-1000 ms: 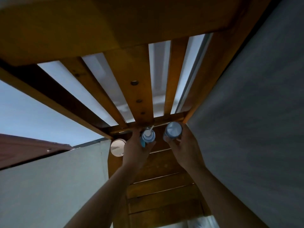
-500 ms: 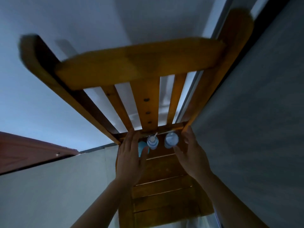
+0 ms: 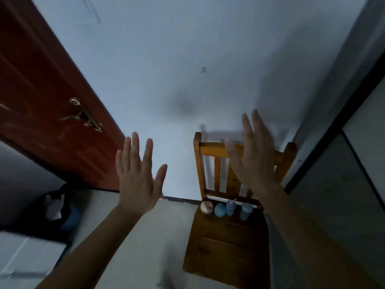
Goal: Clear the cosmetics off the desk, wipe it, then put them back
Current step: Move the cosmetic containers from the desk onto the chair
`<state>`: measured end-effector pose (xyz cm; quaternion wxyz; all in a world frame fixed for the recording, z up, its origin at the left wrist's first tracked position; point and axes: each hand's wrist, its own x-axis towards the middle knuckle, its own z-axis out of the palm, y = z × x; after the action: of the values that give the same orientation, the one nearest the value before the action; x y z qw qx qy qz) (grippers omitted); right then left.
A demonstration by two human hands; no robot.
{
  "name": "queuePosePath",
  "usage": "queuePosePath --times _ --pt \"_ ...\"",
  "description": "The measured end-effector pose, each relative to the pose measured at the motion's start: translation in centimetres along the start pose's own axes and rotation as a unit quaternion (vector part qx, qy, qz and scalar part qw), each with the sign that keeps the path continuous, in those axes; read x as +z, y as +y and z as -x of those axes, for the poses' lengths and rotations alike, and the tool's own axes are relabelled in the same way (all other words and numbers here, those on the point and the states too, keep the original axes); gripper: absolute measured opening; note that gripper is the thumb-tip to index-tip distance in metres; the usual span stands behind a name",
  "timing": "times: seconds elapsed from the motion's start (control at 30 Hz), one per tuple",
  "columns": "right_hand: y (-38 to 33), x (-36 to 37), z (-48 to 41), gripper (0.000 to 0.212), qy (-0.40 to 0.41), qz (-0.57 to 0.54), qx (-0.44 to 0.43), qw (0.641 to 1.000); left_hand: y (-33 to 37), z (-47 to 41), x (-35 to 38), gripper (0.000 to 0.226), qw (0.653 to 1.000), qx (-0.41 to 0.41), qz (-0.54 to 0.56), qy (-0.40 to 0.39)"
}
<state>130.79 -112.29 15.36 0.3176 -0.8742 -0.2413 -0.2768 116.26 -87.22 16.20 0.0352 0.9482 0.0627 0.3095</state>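
4 cosmetics [image 3: 220, 210] stand on the chair [image 3: 227, 247]. Left hand [image 3: 138, 180] and right hand [image 3: 253, 161] are spread, holding nothing. Turn away gently; don't bump it.

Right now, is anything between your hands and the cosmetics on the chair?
Nothing visible. The left hand and right hand hover open and empty, clear of the wooden chair; the four cosmetics stand uncovered in a row at the back of its seat.
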Motion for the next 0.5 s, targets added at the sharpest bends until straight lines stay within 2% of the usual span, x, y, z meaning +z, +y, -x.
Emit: queuePosePath --times 0.1,0.23,0.5 --pt "-6.6 -0.3 -3.0 0.07 0.001 -0.048 -0.073 0.996 -3.1 1.2 -7.1 0.068 0.994 -0.087 -0.06 0.033" --pt "-16.0 0.3 -3.9 0.068 0.017 -0.092 -0.159 0.983 -7.7 4.7 -15.2 0.069 0.981 -0.154 -0.089 0.076" --pt "-38.5 6.1 1.7 0.074 0.017 -0.156 -0.308 0.938 -21.0 18.7 -29.9 0.079 0.94 -0.263 -0.188 0.108"
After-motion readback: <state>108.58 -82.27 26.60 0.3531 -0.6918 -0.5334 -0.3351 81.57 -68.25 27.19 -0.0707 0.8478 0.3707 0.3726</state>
